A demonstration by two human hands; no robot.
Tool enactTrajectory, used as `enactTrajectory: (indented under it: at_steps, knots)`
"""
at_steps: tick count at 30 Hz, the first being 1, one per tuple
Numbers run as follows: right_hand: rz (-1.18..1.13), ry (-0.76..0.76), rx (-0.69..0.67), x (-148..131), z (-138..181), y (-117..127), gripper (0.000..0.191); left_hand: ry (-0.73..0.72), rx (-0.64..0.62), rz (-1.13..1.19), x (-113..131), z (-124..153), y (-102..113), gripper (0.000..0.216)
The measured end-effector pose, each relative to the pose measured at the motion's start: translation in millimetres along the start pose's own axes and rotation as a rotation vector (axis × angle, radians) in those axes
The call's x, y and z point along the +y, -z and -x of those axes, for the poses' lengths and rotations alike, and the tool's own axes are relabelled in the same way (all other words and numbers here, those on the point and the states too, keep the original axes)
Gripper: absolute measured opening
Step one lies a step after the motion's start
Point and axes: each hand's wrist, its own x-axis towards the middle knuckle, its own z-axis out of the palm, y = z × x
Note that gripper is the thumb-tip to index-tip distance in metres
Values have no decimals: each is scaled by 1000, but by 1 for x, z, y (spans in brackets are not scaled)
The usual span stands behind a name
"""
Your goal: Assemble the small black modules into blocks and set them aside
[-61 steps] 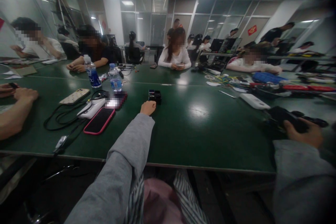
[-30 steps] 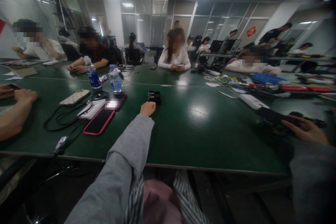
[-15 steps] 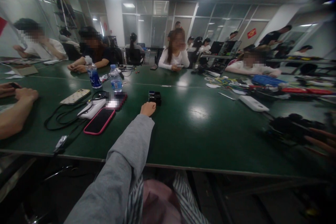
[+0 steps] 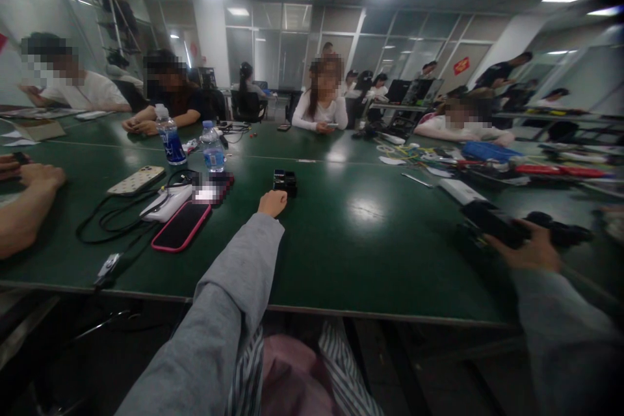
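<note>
My left hand (image 4: pixel 273 203) is closed and rests on the green table. Right against its far side sits a small black boxy device (image 4: pixel 285 181); its fingertips are hidden, so whether they grip the device does not show. At the right, my right hand (image 4: pixel 536 250) is wrapped round a dark, flat rectangular device (image 4: pixel 497 221) that looks like a phone. Black gear (image 4: pixel 560 229) lies just beyond that hand, partly blurred.
Left of my left arm lie a pink-edged phone (image 4: pixel 181 227), a white power bank (image 4: pixel 166 203) with black cables, and a patterned phone (image 4: pixel 136 180). Two bottles (image 4: pixel 171 140) stand behind them. Cables and tools (image 4: pixel 468 162) clutter the far right. Several people sit around the table.
My right hand has come into clear view at the right, holding the dark rectangular device above the table. My left hand stays beside the black boxy device. The view has shifted slightly.
</note>
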Motion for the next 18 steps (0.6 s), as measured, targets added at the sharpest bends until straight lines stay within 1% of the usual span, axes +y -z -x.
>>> enactTrajectory:
  at_steps: [1,2,4,7,9,10,12,14,16,18]
  knots:
    - [6,6,-38,-10,1,-5,68,-4,-4,5,0,0,0,17]
    - [5,43,-75,-24,3,-10,67,-10,-8,10,-1,0,0,17]
    - [-17,129,-124,-60,11,-20,66,-19,-6,10,-2,-1,0,18]
    - [-77,259,-243,-113,23,-37,68,-15,-4,1,-2,0,1,18]
    - [-124,317,-280,-137,30,-47,67,-7,-7,0,-1,1,2,18]
    - [-140,335,-287,-145,32,-50,66,-2,-8,-1,0,1,2,18]
    - [-151,342,-298,-151,35,-54,66,5,-6,-10,1,1,2,18]
    - [-135,316,-326,-148,36,-54,66,6,-2,-20,3,1,2,18]
    - [-113,260,-372,-136,36,-50,68,1,2,-28,3,1,1,18]
    - [-102,189,-392,-118,37,-41,67,0,8,-38,2,0,0,18]
